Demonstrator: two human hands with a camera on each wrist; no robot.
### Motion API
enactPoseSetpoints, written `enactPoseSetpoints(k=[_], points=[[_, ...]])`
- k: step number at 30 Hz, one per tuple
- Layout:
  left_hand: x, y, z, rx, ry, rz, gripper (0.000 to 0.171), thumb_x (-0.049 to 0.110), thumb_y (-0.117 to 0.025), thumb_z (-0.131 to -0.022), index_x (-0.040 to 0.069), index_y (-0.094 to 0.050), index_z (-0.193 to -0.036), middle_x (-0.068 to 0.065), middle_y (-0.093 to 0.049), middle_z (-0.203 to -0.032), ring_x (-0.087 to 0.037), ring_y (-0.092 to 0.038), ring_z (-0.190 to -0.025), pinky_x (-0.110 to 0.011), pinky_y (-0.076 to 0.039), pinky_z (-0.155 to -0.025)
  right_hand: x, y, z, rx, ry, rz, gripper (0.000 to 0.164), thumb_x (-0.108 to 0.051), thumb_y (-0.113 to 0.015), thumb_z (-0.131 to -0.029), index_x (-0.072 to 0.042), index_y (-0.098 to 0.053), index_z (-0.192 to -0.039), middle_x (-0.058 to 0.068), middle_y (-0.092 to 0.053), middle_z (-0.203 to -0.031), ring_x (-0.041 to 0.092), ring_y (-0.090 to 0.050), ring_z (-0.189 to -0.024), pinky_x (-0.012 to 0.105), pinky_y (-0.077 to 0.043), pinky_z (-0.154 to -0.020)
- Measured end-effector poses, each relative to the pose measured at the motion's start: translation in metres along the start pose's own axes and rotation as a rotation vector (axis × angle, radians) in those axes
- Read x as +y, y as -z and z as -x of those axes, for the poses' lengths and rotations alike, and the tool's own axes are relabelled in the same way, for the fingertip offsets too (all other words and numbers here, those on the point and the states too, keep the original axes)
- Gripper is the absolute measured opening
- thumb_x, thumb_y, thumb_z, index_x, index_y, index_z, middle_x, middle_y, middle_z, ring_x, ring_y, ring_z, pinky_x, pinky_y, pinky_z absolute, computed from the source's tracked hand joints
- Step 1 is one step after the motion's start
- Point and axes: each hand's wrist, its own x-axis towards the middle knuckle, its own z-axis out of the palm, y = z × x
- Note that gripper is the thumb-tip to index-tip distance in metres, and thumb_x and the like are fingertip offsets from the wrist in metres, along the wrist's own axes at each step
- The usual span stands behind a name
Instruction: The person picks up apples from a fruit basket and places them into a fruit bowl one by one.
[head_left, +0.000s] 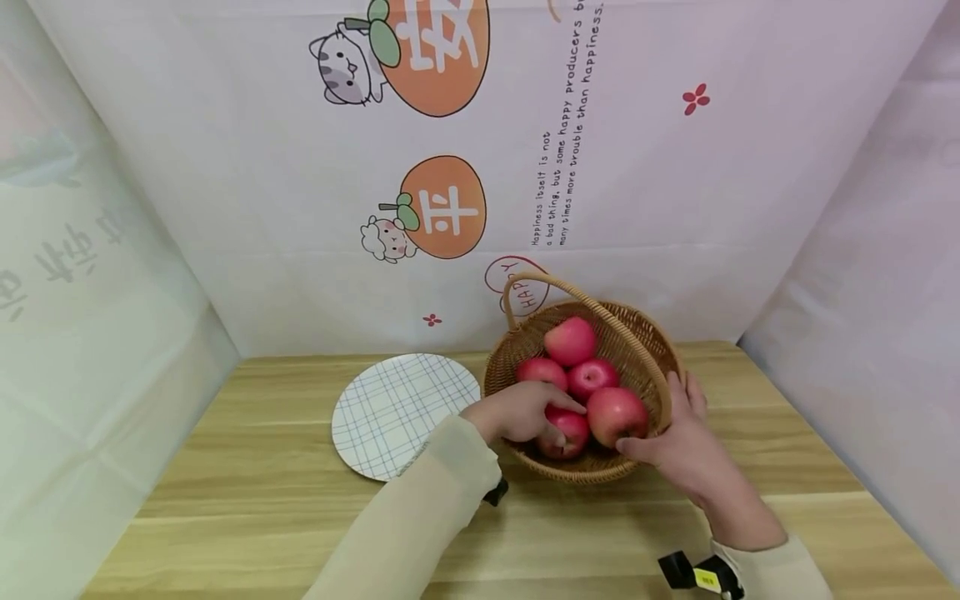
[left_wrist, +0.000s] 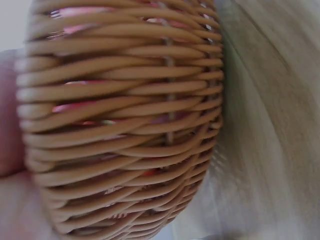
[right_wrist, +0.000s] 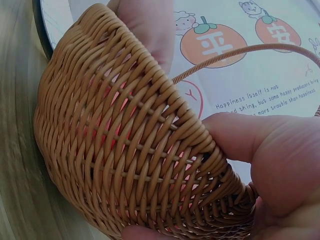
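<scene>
White printed cloth (head_left: 637,183) behind, wood table (head_left: 247,467) below: five apples (head_left: 572,340) visible, all in the basket (head_left: 592,477).
From where I stand, the basket is on the table, right of a round mat (head_left: 397,408). The left hand (head_left: 519,412) reaches over the near-left rim, thumb and fingers curved about the near-left apple (head_left: 573,432), which lies among the others, not lifted out. The right hand (head_left: 688,443) grips the right rim, thumb inside, fingers outside, seemingly steadying it. Done, in my judgement: a hold on both apple and basket. Left: releasing or shifting that apple; which, I cannot determine.
</scene>
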Motion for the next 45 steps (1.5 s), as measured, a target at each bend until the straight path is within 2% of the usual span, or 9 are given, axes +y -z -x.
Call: enactPoseSetpoints(k=[4, 12, 15, 17, 22, 24, 29, 35, 45], points=[[0.004, 0.003, 0.006, -0.029, -0.02, 0.051, 0.047, 0.017, -0.081, -0.085, 0.026, -0.069, -0.13, 0.016, -0.06, -0.124, 0.001, -0.048, -0.115, -0.019, -0.039, -0.098, 0.002, 0.0, 0.0, 0.004, 0.008, -0.024, 0.129, -0.015, -0.087, -0.076, 0.001, 0.015, -0.154, 0.025, 0.034, -0.154, 0.056, 0.013, -0.139, 0.068, -0.014, -0.11], [0.011, 0.009, 0.016, -0.05, -0.034, 0.124, 0.046, 0.018, -0.08, -0.087, 0.028, -0.069, -0.13, 0.016, -0.056, -0.125, 0.0, -0.046, -0.114, -0.02, -0.039, -0.098, 0.004, 0.002, 0.001, -0.003, -0.023, -0.026, 0.129, -0.017, -0.086, -0.078, 0.004, 0.017, -0.152, 0.024, 0.035, -0.153, 0.058, 0.011, -0.138, 0.068, -0.015, -0.11], [0.01, 0.011, 0.02, -0.029, 0.019, 0.183, 0.045, 0.022, -0.08, -0.086, 0.031, -0.069, -0.129, 0.016, -0.058, -0.123, -0.002, -0.049, -0.112, -0.022, -0.041, -0.097, 0.003, 0.001, 0.001, -0.005, -0.027, -0.023, 0.129, -0.017, -0.086, -0.078, 0.004, 0.017, -0.152, 0.024, 0.036, -0.153, 0.059, 0.009, -0.138, 0.067, -0.017, -0.11], [0.011, 0.012, 0.022, -0.013, 0.1, 0.317, 0.044, 0.021, -0.08, -0.086, 0.031, -0.07, -0.128, 0.012, -0.059, -0.122, -0.006, -0.053, -0.108, -0.027, -0.048, -0.091, 0.003, 0.001, 0.001, -0.01, -0.036, -0.02, 0.128, -0.017, -0.086, -0.078, 0.004, 0.017, -0.153, 0.023, 0.036, -0.153, 0.06, 0.006, -0.138, 0.067, -0.019, -0.109], [0.016, 0.015, 0.027, 0.045, 0.268, 0.81, 0.044, 0.006, -0.076, -0.088, 0.022, -0.07, -0.128, -0.003, -0.057, -0.124, -0.022, -0.065, -0.094, -0.042, -0.06, -0.068, 0.003, 0.001, 0.001, -0.021, -0.051, -0.027, 0.127, -0.016, -0.086, -0.078, 0.003, 0.015, -0.154, 0.025, 0.037, -0.152, 0.065, 0.002, -0.135, 0.067, -0.026, -0.105], [0.019, 0.018, 0.029, 0.047, 0.275, 0.926, 0.045, 0.003, -0.074, -0.089, 0.019, -0.068, -0.13, -0.007, -0.055, -0.127, -0.028, -0.067, -0.093, -0.046, -0.06, -0.068, 0.003, 0.002, 0.001, -0.021, -0.051, -0.037, 0.126, -0.016, -0.085, -0.079, 0.002, 0.014, -0.154, 0.026, 0.037, -0.151, 0.066, 0.001, -0.135, 0.067, -0.029, -0.104], [0.021, 0.023, 0.032, 0.03, 0.263, 1.086, 0.05, 0.004, -0.071, -0.092, 0.013, -0.06, -0.14, -0.011, -0.053, -0.13, -0.032, -0.068, -0.095, -0.049, -0.059, -0.073, 0.003, 0.003, 0.0, -0.021, -0.051, -0.049, 0.125, -0.016, -0.085, -0.079, 0.0, 0.013, -0.155, 0.026, 0.037, -0.151, 0.068, -0.001, -0.133, 0.066, -0.033, -0.101], [0.02, 0.022, 0.039, 0.039, 0.228, 1.219, 0.049, 0.002, -0.066, -0.095, 0.012, -0.057, -0.142, -0.014, -0.056, -0.13, -0.036, -0.068, -0.096, -0.052, -0.058, -0.076, 0.004, 0.003, 0.001, -0.018, -0.053, -0.075, 0.126, -0.015, -0.085, -0.079, 0.0, 0.015, -0.154, 0.026, 0.037, -0.151, 0.067, 0.001, -0.134, 0.065, -0.031, -0.102], [0.025, 0.029, 0.065, 0.059, 0.136, 1.231, 0.05, 0.003, -0.062, -0.098, 0.011, -0.052, -0.146, -0.016, -0.051, -0.135, -0.036, -0.064, -0.105, -0.052, -0.057, -0.079, 0.007, 0.004, 0.0, -0.014, -0.051, -0.091, 0.124, -0.014, -0.085, -0.079, 0.001, 0.012, -0.155, 0.027, 0.036, -0.151, 0.065, 0.002, -0.135, 0.065, -0.029, -0.104]])
